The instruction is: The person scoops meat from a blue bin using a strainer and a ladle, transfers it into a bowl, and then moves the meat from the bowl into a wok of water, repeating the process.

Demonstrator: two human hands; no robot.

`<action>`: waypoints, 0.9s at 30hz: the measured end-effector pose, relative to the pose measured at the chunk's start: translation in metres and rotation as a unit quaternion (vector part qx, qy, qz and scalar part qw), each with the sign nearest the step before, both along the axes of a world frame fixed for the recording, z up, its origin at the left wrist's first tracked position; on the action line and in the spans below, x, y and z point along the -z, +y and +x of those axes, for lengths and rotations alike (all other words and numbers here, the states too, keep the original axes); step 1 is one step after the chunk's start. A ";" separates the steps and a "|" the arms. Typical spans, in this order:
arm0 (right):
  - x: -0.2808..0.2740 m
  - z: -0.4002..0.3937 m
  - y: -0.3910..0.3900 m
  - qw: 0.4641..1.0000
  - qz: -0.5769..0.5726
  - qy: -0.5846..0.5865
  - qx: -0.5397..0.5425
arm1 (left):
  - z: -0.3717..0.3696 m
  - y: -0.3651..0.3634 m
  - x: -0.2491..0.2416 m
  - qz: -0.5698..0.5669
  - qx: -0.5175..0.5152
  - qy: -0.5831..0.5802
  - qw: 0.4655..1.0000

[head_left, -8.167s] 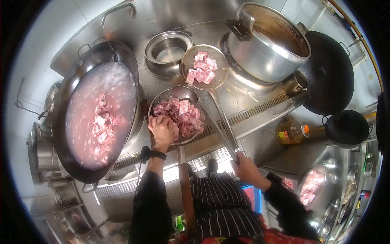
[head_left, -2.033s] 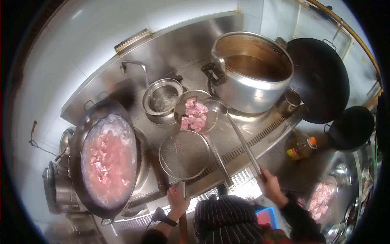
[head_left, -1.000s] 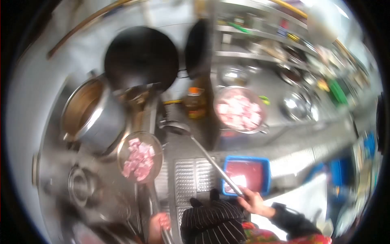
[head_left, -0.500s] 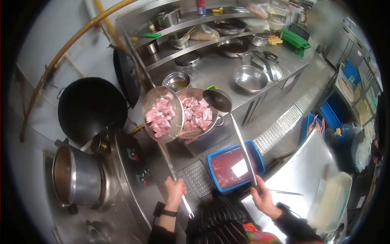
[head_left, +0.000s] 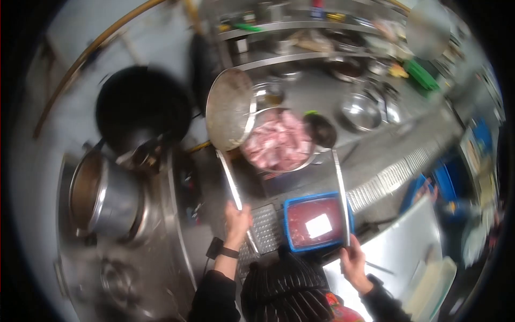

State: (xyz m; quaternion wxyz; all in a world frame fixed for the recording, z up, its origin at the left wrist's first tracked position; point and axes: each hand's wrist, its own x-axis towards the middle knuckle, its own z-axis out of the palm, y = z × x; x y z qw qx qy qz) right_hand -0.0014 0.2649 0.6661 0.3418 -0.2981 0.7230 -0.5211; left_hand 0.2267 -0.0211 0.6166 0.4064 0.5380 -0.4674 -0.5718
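Observation:
My left hand (head_left: 237, 220) is closed round the long metal handle of a wide strainer (head_left: 229, 110). The strainer is steeply tilted, with no meat in it, beside a metal pan heaped with pink raw meat chunks (head_left: 281, 140). In my right hand (head_left: 353, 263) is the handle of a long ladle (head_left: 323, 132), fingers wrapped round it. Its dark bowl hangs at the right edge of the meat. Below, on the floor, sits a blue tub (head_left: 288, 228) of reddish liquid with a white rectangle showing on it.
A large black wok (head_left: 142, 110) stands at the left, above a tall steel pot (head_left: 115, 198) on the stove. The steel counter (head_left: 322, 102) at the back carries a steel bowl (head_left: 361, 111) and shelves of pans. A white-topped table (head_left: 394, 241) is at my right.
The meat that lay in the strainer is now in the pan. The strainer has tipped up towards the pan. The whole view has shifted and blurred.

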 end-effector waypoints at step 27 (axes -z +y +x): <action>0.009 0.284 -0.181 0.689 0.205 0.138 -0.681 | 0.345 0.302 0.104 0.024 -0.461 -0.562 0.686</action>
